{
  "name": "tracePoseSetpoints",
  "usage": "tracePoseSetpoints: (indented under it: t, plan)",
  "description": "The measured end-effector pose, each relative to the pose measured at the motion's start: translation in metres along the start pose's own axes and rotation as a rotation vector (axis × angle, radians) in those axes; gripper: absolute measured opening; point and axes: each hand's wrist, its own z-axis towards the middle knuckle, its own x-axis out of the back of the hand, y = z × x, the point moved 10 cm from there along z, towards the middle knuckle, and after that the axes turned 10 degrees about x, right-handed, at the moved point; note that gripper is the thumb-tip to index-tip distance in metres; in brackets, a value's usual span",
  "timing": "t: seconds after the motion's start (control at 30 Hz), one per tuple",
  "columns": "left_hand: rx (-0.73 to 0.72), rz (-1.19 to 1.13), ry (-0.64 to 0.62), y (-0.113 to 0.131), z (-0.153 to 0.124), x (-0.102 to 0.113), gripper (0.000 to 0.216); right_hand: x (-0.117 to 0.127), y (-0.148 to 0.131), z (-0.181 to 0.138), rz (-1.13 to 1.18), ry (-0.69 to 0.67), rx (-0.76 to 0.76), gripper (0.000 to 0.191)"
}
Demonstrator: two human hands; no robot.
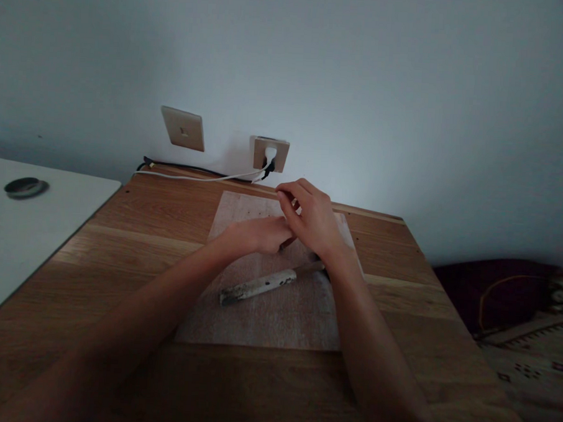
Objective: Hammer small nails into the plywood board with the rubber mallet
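My left hand [270,233] is closed, its fingers curled down above a pale wooden board [267,322]; the fingertips go partly under my right hand. My right hand [313,217] crosses over those fingertips, thumb and forefinger bent together in a pinch. Whatever lies between the fingers of either hand is hidden or too small to make out. Nearer to me on the board lies a tool with a stained white handle [259,286]. Its thin metal end runs to the right and disappears behind my right wrist, so its kind does not show.
The board rests on a brown wooden table [149,255] against a wall. Cables [194,177] run along the table's back edge to a wall socket [271,153]. At left, a white table [42,238] carries a dark ring-shaped object [23,188]. Patterned fabric [531,365] lies lower right.
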Motion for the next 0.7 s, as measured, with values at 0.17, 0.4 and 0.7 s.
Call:
tracePoseSetpoints:
  t: [0.17,0.4,0.7]
  plan:
    - [-0.026,0.005,0.028,0.0025,-0.0008,0.0026,0.031,-0.0007,0.0001,-0.0003,0.001,-0.001,0.005,0.021]
    - [-0.021,0.006,0.041,0.0017,-0.0002,0.0023,0.030,-0.0024,0.0012,-0.0005,0.006,-0.012,0.003,0.020]
    - [-0.017,0.029,0.024,0.0089,-0.0034,0.0059,0.027,-0.0032,0.0014,0.0002,0.003,-0.014,0.005,0.021]
